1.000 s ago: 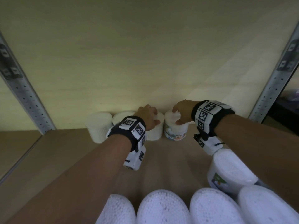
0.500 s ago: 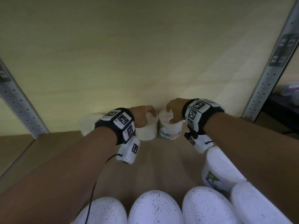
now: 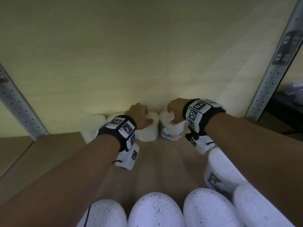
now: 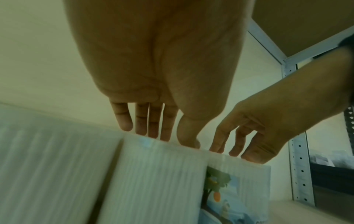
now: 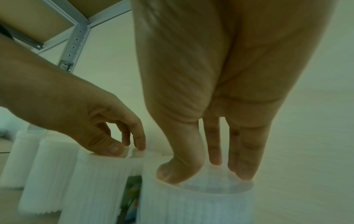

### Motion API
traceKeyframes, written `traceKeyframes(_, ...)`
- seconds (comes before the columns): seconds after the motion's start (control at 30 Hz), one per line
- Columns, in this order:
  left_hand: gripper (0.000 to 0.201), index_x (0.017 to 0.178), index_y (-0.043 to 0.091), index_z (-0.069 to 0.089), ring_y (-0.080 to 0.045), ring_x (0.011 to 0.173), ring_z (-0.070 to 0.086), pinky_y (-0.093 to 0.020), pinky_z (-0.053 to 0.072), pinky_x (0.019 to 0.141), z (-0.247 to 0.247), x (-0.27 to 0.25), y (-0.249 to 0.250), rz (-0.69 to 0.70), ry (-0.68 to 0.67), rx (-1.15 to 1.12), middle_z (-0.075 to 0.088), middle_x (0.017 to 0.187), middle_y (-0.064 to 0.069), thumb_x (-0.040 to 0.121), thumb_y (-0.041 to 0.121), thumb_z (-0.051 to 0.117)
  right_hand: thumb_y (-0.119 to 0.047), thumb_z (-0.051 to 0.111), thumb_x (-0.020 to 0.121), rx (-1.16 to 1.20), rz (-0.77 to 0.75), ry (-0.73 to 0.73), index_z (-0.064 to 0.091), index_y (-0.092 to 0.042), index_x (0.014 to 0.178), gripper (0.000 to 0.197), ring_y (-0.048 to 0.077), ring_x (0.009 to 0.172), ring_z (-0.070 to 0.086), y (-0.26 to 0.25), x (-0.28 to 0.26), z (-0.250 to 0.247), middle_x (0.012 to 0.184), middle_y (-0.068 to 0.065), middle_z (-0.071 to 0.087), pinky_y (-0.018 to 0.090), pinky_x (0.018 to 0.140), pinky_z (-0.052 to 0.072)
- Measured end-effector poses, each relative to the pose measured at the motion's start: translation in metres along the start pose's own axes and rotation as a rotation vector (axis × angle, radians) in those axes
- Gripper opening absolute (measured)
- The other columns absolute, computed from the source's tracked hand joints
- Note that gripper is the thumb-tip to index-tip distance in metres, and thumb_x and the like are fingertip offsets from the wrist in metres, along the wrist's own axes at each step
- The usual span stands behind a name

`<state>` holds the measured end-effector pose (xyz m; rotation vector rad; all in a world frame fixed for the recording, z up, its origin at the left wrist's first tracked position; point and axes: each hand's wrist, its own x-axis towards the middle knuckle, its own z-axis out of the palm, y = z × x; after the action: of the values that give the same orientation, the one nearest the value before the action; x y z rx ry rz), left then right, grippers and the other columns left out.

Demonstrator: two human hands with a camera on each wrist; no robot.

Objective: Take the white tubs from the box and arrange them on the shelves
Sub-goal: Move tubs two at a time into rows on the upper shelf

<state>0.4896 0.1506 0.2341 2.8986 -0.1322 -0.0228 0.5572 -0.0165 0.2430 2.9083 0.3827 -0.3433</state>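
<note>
Tubs stand in a row at the back of a wooden shelf [image 3: 54, 154], against a pale wall [image 3: 131, 54]. Each of the person's hands rests on top of one of them. The left hand [image 3: 139, 115] is on a plain white tub [image 3: 148, 131]. The right hand [image 3: 176, 110] is on the tub beside it, the labelled tub [image 3: 172, 131], which has a picture and the words "cotton buds" on its side. The two tubs stand just beside each other, and two more [image 3: 91, 126] sit to their left. Another group of tubs [image 3: 155, 208] stands at the near edge of the shelf, with one more [image 3: 219, 171] under the right forearm. The box is not in view.

Judging by the label and the ribbed, see-through walls, the tubs are probably light, stiff plastic, smooth and easy to tip or slide. The safest hold would be from above, fingers spread round the lid's rim.

In the right wrist view, the right thumb [image 5: 178, 171] and fingertips [image 5: 243, 171] press down on the lid, spread apart and nearly straight, not wrapped round the sides. The left hand's fingers [image 4: 145, 121] are gently bent, close together, with tips and thumb [image 4: 188, 136] touching the top edge of the plain tub. Neither hand seems to be lifting; both look to be steadying or nudging the tubs into line.
</note>
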Motion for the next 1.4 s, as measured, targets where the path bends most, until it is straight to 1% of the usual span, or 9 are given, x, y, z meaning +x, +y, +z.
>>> traceKeyframes(0.2, 0.050, 0.138, 0.017, 0.043, -0.029, 0.130, 0.044, -0.034, 0.041, 0.103, -0.011, -0.002, 0.002, 0.062, -0.176, -0.037, 0.039, 0.146, -0.009, 0.090, 0.005, 0.053, -0.057, 0.083, 0.056, -0.111, 0.009, -0.011, 0.055, -0.025, 0.125, 0.081, 0.026, 0.106, 0.063, -0.003, 0.011, 0.000, 0.128, 0.000, 0.061, 0.039, 0.091, 0.054)
traceKeyframes(0.33, 0.059, 0.136, 0.018, 0.043, -0.028, 0.133, 0.040, -0.040, 0.039, 0.106, -0.015, -0.004, 0.004, 0.126, -0.208, -0.046, 0.037, 0.147, -0.008, 0.083, -0.007, 0.048, -0.054, 0.083, 0.055, -0.116, 0.012, -0.011, 0.064, -0.022, 0.118, 0.073, 0.025, 0.099, 0.067, 0.001, 0.033, 0.006, 0.119, 0.002, 0.066, 0.038, 0.088, 0.056)
traceKeyframes(0.5, 0.039, 0.127, 0.012, 0.046, -0.031, 0.124, 0.043, -0.047, 0.038, 0.104, -0.005, -0.004, 0.006, 0.057, 0.034, -0.077, 0.040, 0.133, -0.011, 0.090, 0.016, 0.054, -0.044, 0.078, 0.071, -0.080, 0.050, -0.087, 0.061, -0.010, 0.127, 0.067, 0.028, 0.111, 0.064, -0.006, 0.004, -0.005, 0.126, 0.009, 0.064, 0.038, 0.097, 0.053)
traceKeyframes(0.63, 0.051, 0.125, 0.005, 0.049, -0.033, 0.121, 0.044, -0.046, 0.040, 0.102, 0.002, -0.001, 0.011, -0.030, 0.075, 0.021, 0.044, 0.130, -0.016, 0.091, 0.043, 0.053, -0.060, 0.086, 0.036, -0.060, 0.020, -0.055, 0.065, -0.026, 0.115, 0.089, 0.024, 0.092, 0.068, 0.005, 0.057, 0.014, 0.115, -0.003, 0.068, 0.040, 0.083, 0.057)
traceKeyframes(0.77, 0.056, 0.129, 0.005, 0.048, -0.034, 0.124, 0.042, -0.047, 0.040, 0.103, 0.005, 0.001, 0.012, -0.040, 0.023, 0.099, 0.042, 0.133, -0.018, 0.091, 0.046, 0.052, -0.053, 0.086, 0.046, -0.073, 0.019, -0.087, 0.068, -0.018, 0.116, 0.081, 0.024, 0.095, 0.069, 0.002, 0.045, 0.009, 0.112, 0.001, 0.070, 0.039, 0.085, 0.057)
traceKeyframes(0.87, 0.054, 0.132, 0.006, 0.045, -0.034, 0.126, 0.042, -0.047, 0.038, 0.105, 0.003, 0.003, 0.012, -0.015, -0.021, 0.103, 0.041, 0.136, -0.018, 0.092, 0.041, 0.053, -0.063, 0.086, 0.028, -0.039, 0.017, -0.030, 0.066, -0.028, 0.112, 0.093, 0.024, 0.091, 0.067, 0.006, 0.066, 0.023, 0.112, -0.004, 0.068, 0.041, 0.082, 0.056)
traceKeyframes(1.03, 0.051, 0.139, 0.009, 0.040, -0.031, 0.131, 0.042, -0.041, 0.037, 0.108, -0.003, 0.001, 0.010, 0.036, -0.098, 0.039, 0.037, 0.145, -0.013, 0.093, 0.026, 0.056, -0.052, 0.085, 0.054, 0.045, 0.048, -0.032, 0.062, -0.018, 0.121, 0.078, 0.024, 0.101, 0.064, -0.006, 0.010, -0.001, 0.119, -0.002, 0.064, 0.037, 0.090, 0.053)
traceKeyframes(1.17, 0.050, 0.141, 0.015, 0.039, -0.028, 0.132, 0.043, -0.034, 0.038, 0.104, -0.008, -0.003, 0.007, 0.079, -0.151, -0.002, 0.038, 0.148, -0.010, 0.093, 0.008, 0.052, -0.056, 0.086, 0.043, 0.011, -0.011, -0.007, 0.064, -0.022, 0.115, 0.082, 0.026, 0.093, 0.067, 0.002, 0.034, 0.010, 0.113, 0.000, 0.067, 0.042, 0.085, 0.055)
traceKeyframes(1.4, 0.048, 0.139, 0.013, 0.043, -0.027, 0.137, 0.036, -0.033, 0.034, 0.108, -0.012, -0.011, 0.009, 0.124, -0.123, -0.027, 0.034, 0.148, -0.010, 0.093, -0.002, 0.043, -0.027, 0.075, 0.080, 0.150, -0.001, 0.103, 0.058, -0.011, 0.128, 0.053, 0.029, 0.120, 0.057, 0.001, -0.045, -0.008, 0.130, 0.012, 0.058, 0.036, 0.095, 0.047)
